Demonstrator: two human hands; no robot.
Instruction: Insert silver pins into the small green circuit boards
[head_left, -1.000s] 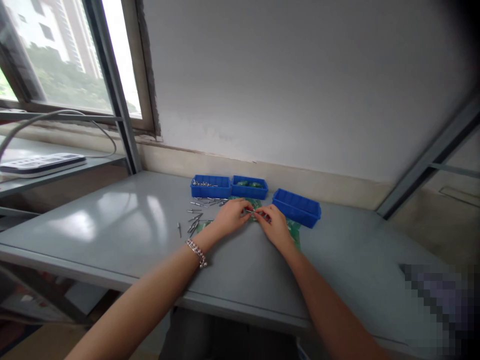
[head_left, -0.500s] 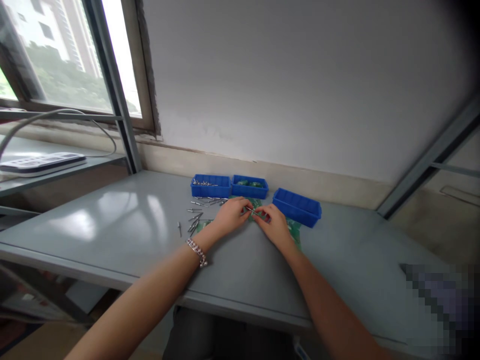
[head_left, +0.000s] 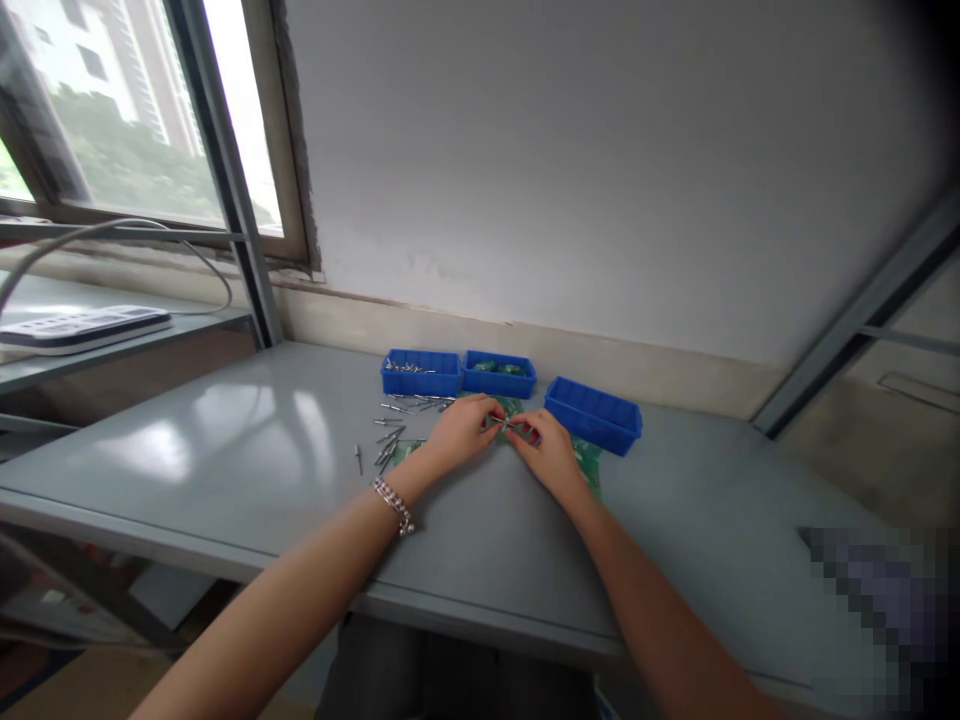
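My left hand [head_left: 471, 425] and my right hand [head_left: 546, 445] meet above the middle of the table, fingertips pinched. Between them is a thin metal pin [head_left: 505, 422], lying crosswise and gripped from both sides. Its ends are hidden by the fingers. Left of my left hand, several similar metal pins [head_left: 390, 440], each with a thicker part, lie loose on the table. Green plastic bags [head_left: 589, 462] lie beside my right hand, and another green bag [head_left: 510, 404] is just behind the fingertips.
Behind my hands stand a blue bin [head_left: 421, 385] with metal pieces, a second blue bin [head_left: 499, 382] with green packets, and a third blue bin [head_left: 592, 415] at the right. The grey table [head_left: 285, 450] meets the wall. A white device [head_left: 86, 328] lies on the left shelf.
The pin between my fingertips has turned slightly and sits more level. Both hands stay in nearly the same place.
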